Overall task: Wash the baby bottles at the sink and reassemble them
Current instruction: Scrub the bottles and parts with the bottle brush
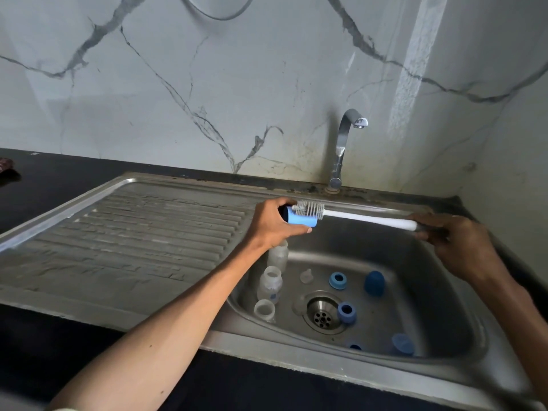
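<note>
While scrubbing, left hand (274, 222) curled round blue cap (299, 218), right hand (456, 241) gripping brush (355, 216) handle. Below both grips, bottles (269, 284), rings (338, 280), teat unwashed, apart.

Bottles (271, 284) and blue rings (338, 280) crowd the basin (439, 292); drainboard (133, 241) lies open.

Blue cap (300, 218), white brush (350, 215), grey-veined marble wall (207, 84)

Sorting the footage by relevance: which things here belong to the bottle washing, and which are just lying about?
Job: blue cap in left hand, bottle brush in right hand, clear bottles, blue rings, sink, tap.
Lying about: dark object on the counter's far left.
</note>
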Demonstrator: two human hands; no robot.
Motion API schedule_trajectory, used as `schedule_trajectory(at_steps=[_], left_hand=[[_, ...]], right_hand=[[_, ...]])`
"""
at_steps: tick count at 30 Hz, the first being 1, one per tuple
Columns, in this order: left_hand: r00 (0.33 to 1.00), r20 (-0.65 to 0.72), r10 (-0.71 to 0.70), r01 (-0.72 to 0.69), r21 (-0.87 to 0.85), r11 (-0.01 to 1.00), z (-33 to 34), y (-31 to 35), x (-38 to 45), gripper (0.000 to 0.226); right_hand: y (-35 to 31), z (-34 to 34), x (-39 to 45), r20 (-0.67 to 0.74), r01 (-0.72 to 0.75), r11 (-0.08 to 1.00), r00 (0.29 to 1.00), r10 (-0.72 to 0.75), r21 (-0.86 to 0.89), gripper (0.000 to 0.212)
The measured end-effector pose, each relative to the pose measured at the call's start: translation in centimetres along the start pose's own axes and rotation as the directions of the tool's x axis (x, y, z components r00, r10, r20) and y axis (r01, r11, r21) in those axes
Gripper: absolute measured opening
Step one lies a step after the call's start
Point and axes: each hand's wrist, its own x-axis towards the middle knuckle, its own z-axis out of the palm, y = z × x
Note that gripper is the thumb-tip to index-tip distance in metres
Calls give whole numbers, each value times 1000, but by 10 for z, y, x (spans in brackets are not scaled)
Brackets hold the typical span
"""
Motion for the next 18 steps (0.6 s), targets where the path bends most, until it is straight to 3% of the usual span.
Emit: schedule_trajectory(at_steps=[7,12,18], left_hand=[[997,70,-13,18,-76,997,4,6,-4,36],[994,63,-84,93,-169,981,0,7,-2,40],[990,104,-98,116,-194,974,-1,12,-4,38]], right_hand=[[-5,9,1,65,-7,1000,998,7,5,35],[8,-8,-1,-10,-35,999,999,35,40,33],[-1,-3,0,38,-60,996,998,57,66,32]])
